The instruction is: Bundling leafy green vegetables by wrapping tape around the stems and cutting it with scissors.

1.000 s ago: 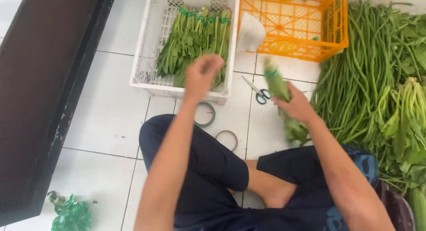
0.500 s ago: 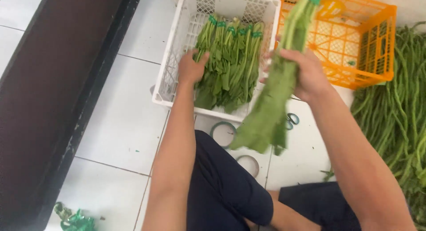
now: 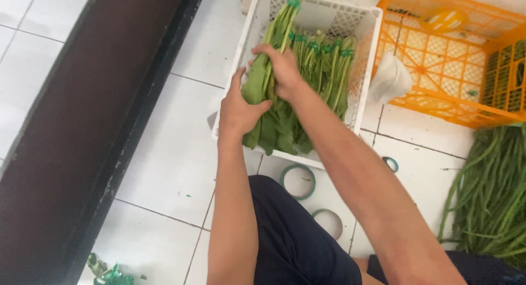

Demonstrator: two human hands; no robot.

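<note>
While both hands [image 3: 239, 112] [image 3: 283, 71] grip clamped on a green-banded leafy bundle [image 3: 268, 99], it lies over the white crate [image 3: 366, 60].

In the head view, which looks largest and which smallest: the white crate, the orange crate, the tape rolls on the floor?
1. White crate and orange crate: alike; orange is cut off by the frame, so unsure.
2. Two near tape rolls, alike.
3. Far tape roll, smallest.

the white tiled floor [image 3: 164, 153] carried a white crate [image 3: 249, 49]. right of the crate stood an orange crate [image 3: 455, 55] with long beans [image 3: 493, 197] below it. two tape rolls [image 3: 298, 182] lay just below the white crate.
</note>
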